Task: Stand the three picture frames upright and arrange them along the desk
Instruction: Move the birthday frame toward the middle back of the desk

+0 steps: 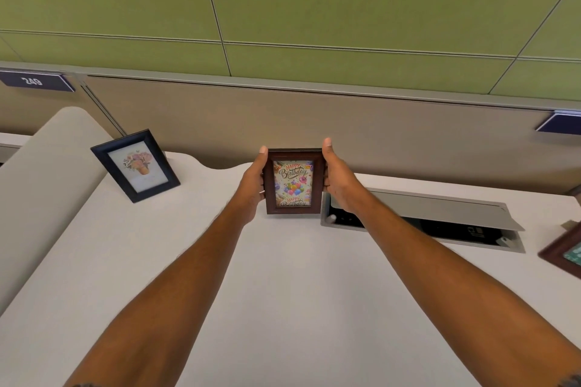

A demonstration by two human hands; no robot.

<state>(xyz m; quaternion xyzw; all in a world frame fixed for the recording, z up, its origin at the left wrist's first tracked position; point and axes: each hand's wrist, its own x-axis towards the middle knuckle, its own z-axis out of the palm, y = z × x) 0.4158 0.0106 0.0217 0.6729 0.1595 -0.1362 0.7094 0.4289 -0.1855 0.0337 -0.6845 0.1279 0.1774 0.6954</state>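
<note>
A brown frame with a "Happy Birthday" balloon picture (293, 181) stands upright at the back middle of the white desk (283, 276). My left hand (253, 185) grips its left edge and my right hand (338, 181) grips its right edge, thumbs at the top corners. A black frame with a flower picture (135, 165) stands upright at the back left, apart from both hands. A third brown frame (564, 250) shows only partly at the right edge of the view; I cannot tell whether it stands or lies.
An open cable hatch with a grey lid (440, 210) is set into the desk just right of the birthday frame. A beige partition (314, 122) runs behind the desk under green wall panels. A curved beige side panel (41, 185) borders the desk on the left.
</note>
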